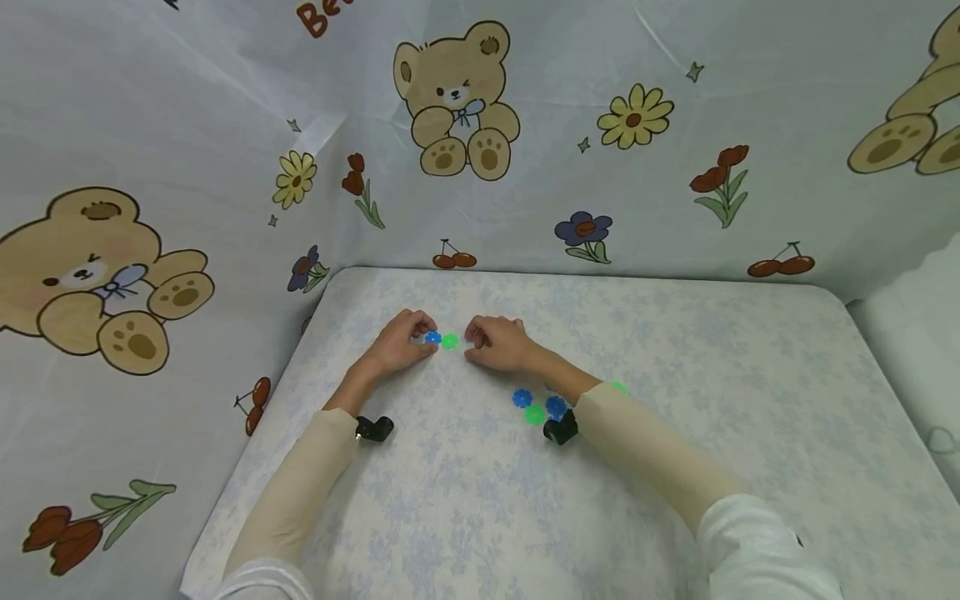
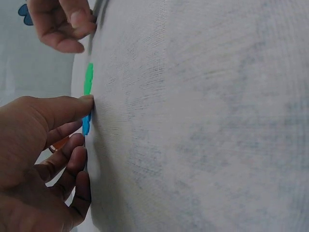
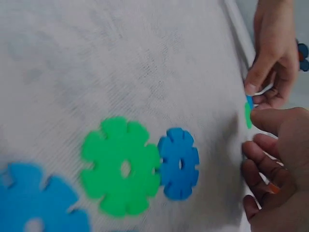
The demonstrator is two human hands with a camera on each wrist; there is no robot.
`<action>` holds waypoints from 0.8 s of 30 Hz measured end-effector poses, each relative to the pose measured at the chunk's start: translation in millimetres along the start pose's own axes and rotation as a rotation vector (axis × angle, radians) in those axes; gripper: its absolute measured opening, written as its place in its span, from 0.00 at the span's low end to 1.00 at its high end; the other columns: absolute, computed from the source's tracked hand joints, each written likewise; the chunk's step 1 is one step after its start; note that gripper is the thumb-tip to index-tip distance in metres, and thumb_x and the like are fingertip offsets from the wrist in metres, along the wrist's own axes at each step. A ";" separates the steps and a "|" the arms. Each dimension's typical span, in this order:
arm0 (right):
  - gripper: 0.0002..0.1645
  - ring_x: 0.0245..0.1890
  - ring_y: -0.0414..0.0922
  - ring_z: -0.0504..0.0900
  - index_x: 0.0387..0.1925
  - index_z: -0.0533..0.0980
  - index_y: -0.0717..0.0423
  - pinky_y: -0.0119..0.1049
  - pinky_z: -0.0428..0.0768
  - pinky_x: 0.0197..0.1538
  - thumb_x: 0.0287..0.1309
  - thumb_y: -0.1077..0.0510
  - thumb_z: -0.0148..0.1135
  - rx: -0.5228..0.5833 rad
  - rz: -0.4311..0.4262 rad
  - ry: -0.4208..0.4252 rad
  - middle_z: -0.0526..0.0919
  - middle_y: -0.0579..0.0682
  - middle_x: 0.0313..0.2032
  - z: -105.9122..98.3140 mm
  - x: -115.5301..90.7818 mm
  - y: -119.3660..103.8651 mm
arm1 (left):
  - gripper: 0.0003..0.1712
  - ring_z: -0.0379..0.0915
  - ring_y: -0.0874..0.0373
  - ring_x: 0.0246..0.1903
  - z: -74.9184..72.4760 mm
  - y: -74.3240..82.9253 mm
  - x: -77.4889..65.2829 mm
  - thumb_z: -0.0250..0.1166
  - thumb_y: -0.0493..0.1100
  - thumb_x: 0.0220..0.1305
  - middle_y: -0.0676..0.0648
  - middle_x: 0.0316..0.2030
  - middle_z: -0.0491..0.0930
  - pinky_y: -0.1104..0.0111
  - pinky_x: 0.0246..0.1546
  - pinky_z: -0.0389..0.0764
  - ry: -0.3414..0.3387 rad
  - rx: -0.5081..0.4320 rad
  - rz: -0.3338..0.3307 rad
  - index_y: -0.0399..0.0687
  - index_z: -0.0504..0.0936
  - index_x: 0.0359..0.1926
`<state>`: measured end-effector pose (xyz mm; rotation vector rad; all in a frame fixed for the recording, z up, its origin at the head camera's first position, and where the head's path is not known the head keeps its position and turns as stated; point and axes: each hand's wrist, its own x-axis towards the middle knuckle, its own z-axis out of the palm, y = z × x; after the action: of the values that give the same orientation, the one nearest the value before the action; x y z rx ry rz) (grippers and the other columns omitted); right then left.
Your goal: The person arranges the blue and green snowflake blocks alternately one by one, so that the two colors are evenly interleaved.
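Head view: the left hand (image 1: 397, 343) pinches a small blue disc (image 1: 431, 337) between thumb and fingers, above the far part of the table. A green disc (image 1: 450, 342) adjoins its right edge; whether the two interlock I cannot tell. The right hand (image 1: 500, 343), its fingers loosely bent and holding nothing visible, is just beside the green one. Seen edge-on by the left wrist camera, both are thin and flat. Nearer the right forearm lie loose discs (image 3: 106, 169), blue and green, plastic-looking, with notched, petal-like rims and a central hole; one more green piece (image 1: 619, 387) peeks out behind the sleeve. The tabletop (image 1: 412, 500) is pale with mottled bluish patterning and a fine woven-looking grain. Behind hangs a creased white cloth (image 1: 540, 167) printed with bears, flowers and cherries.
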<state>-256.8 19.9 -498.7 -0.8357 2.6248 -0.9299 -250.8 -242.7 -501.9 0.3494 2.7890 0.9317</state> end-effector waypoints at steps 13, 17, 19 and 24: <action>0.11 0.50 0.45 0.77 0.49 0.83 0.47 0.56 0.65 0.61 0.70 0.49 0.72 -0.091 -0.121 -0.138 0.84 0.46 0.47 -25.6 -84.9 18.2 | 0.24 0.68 0.45 0.61 4.6 2.0 -0.6 0.76 0.53 0.69 0.44 0.62 0.77 0.41 0.67 0.62 -0.003 0.094 0.002 0.55 0.81 0.62; 0.11 0.49 0.43 0.75 0.47 0.83 0.44 0.53 0.63 0.58 0.69 0.47 0.73 -0.129 -0.125 -0.151 0.83 0.43 0.45 -27.8 -100.9 20.2 | 0.25 0.67 0.42 0.64 8.5 8.5 2.9 0.76 0.54 0.68 0.44 0.64 0.77 0.39 0.66 0.58 0.004 0.093 0.031 0.57 0.83 0.62; 0.11 0.48 0.43 0.75 0.46 0.82 0.43 0.51 0.62 0.56 0.69 0.47 0.74 -0.143 -0.128 -0.148 0.83 0.43 0.45 -28.5 -105.9 20.6 | 0.25 0.66 0.41 0.66 11.2 10.9 5.0 0.76 0.54 0.68 0.43 0.65 0.76 0.38 0.66 0.58 0.004 0.091 0.050 0.57 0.83 0.63; 0.10 0.48 0.44 0.74 0.46 0.81 0.45 0.49 0.61 0.55 0.69 0.49 0.73 -0.144 -0.137 -0.143 0.83 0.44 0.45 -28.8 -109.4 20.0 | 0.21 0.65 0.38 0.69 16.1 13.7 7.2 0.74 0.53 0.70 0.42 0.68 0.74 0.36 0.67 0.58 0.011 0.086 0.062 0.58 0.84 0.60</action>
<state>-188.2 111.2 -486.1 -1.0860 2.5601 -0.6902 -251.5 -221.0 -506.9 0.4468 2.8489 0.8304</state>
